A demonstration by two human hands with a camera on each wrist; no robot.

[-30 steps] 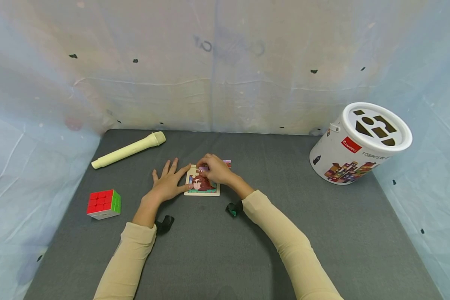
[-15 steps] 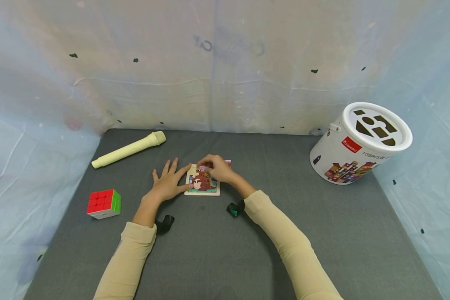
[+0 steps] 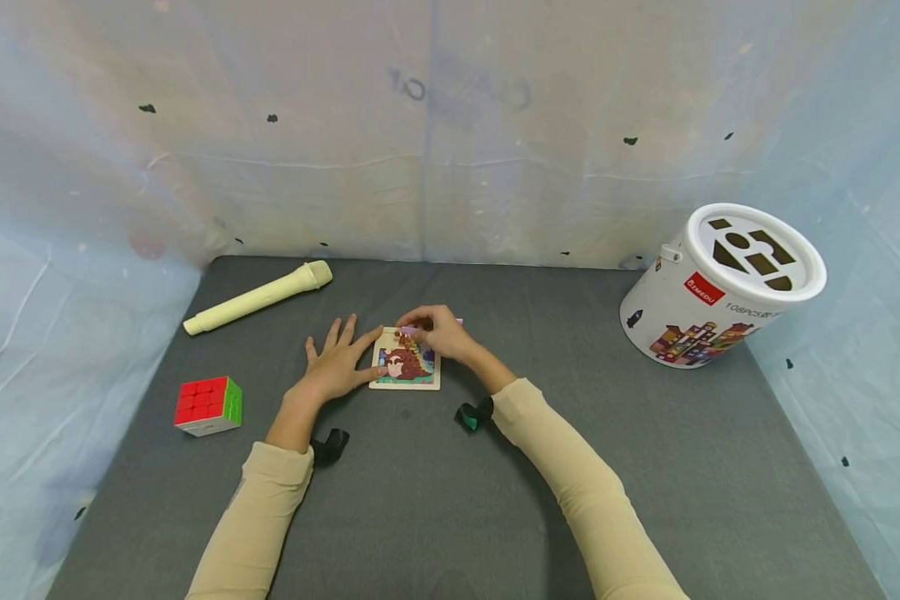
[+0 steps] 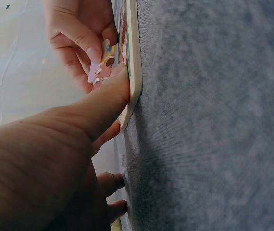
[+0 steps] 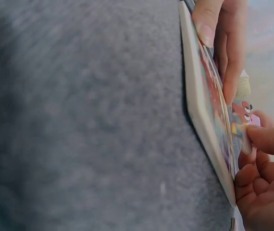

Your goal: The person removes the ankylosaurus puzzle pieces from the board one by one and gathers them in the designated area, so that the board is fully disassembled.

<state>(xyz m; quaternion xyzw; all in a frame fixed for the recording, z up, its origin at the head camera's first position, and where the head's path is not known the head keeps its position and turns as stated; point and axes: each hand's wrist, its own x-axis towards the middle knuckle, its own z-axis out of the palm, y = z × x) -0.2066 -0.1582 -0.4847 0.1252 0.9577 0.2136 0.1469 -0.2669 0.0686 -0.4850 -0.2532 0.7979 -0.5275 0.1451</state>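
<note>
A small jigsaw puzzle board (image 3: 405, 387) with a pale wooden frame lies on the grey table, its picture showing a red-haired figure. At its left side my left hand (image 3: 333, 369) rests with fingers spread, the thumb pressing the frame's edge. Over the board's upper part, my right hand (image 3: 444, 335) pinches a puzzle piece (image 4: 102, 68) between thumb and fingers. In the right wrist view this puzzle piece (image 5: 242, 113) stands tilted up from the board, printed with eyes and pink and yellow patches. Whether its lower edge touches the board I cannot tell.
A pink sliver (image 3: 460, 321) shows behind the right hand, mostly hidden. At the back left lies a pale yellow microphone-shaped object (image 3: 258, 298). A Rubik's cube (image 3: 208, 407) sits on the left. The white block bucket (image 3: 720, 292) stands at the right.
My right hand has moved slightly up and right with the puzzle piece, uncovering more of the board's picture. My left hand has stayed in place.
</note>
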